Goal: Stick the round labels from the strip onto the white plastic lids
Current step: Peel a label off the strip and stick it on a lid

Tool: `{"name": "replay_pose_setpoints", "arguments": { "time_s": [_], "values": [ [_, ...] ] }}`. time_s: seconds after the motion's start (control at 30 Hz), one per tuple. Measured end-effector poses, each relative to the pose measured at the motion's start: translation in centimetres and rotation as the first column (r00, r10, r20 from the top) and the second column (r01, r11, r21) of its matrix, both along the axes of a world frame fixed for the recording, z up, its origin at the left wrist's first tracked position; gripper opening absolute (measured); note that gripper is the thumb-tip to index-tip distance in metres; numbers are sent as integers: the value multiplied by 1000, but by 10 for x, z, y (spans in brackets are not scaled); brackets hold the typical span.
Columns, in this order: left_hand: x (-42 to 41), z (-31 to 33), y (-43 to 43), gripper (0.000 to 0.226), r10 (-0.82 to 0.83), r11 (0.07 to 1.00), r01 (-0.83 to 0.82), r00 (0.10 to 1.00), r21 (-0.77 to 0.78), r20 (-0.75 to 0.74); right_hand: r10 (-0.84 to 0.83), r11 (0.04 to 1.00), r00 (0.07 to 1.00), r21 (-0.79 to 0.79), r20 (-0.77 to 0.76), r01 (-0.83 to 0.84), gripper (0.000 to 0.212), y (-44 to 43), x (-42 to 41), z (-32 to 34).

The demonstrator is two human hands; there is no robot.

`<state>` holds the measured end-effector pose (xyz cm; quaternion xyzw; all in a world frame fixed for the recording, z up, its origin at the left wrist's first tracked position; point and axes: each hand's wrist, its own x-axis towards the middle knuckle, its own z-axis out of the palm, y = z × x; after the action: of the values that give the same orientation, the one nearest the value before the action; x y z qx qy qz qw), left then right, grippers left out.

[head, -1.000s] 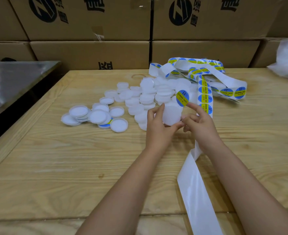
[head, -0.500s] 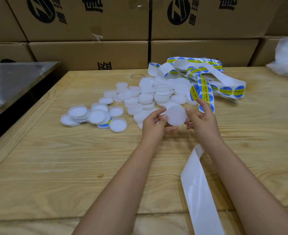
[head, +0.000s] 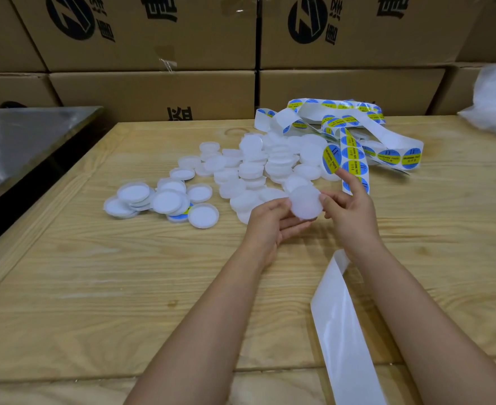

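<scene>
Your left hand (head: 273, 222) has the white lid (head: 305, 201) pinched by its left rim, flat top tilted up toward you, which makes sense since that's the face the sticker goes on. Your right hand (head: 350, 209) has its thumb against the opposite rim to steady it, other fingers curled. Its index finger points up with one round label (head: 332, 159) clinging to the tip, just beyond the lid and not touching it yet. The strip (head: 353, 154) runs under that hand, so the next label is right there, and the bare backing (head: 343, 331) trails toward you out of the way. Blank lids (head: 258, 168) sit piled within reach on the table (head: 95, 287). The upturned ones (head: 165, 200) off to the left look like your done pile, and one shows blue and yellow underneath.
</scene>
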<state>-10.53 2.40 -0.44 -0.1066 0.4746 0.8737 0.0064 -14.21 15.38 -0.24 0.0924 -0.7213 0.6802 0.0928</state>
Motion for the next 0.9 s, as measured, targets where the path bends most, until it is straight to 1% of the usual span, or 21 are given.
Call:
{"name": "replay_pose_setpoints", "arguments": {
  "time_s": [0.07,0.1,0.17,0.23,0.3,0.43,0.53,0.9],
  "values": [
    [1,0,-1,23,-1,1000,1,1000,-9,5,-14,1000,1000,-15,-15,14,46,1,-1,2],
    [1,0,-1,23,4,1000,-4,1000,-11,5,-32,999,999,-39,-22,31,40,1,-1,3],
    [1,0,-2,23,13,1000,-13,1000,-10,5,-71,990,997,-123,-13,69,22,1,-1,6],
    [0,0,-3,25,26,1000,-26,1000,-6,5,-73,977,997,-199,33,78,3,2,-1,9],
    [0,0,-4,28,36,999,-36,999,2,1,-36,973,994,-225,104,59,8,3,0,10],
    [1,1,-5,28,9,1000,-9,1000,-10,-18,54,990,980,-139,190,-27,15,5,2,10],
    [1,1,-5,26,-16,999,15,999,-40,-34,62,995,977,-89,202,-45,16,5,3,10],
    [2,1,-6,20,-46,997,42,997,-71,-55,26,999,979,-25,201,-22,18,6,0,8]
  ]
}}
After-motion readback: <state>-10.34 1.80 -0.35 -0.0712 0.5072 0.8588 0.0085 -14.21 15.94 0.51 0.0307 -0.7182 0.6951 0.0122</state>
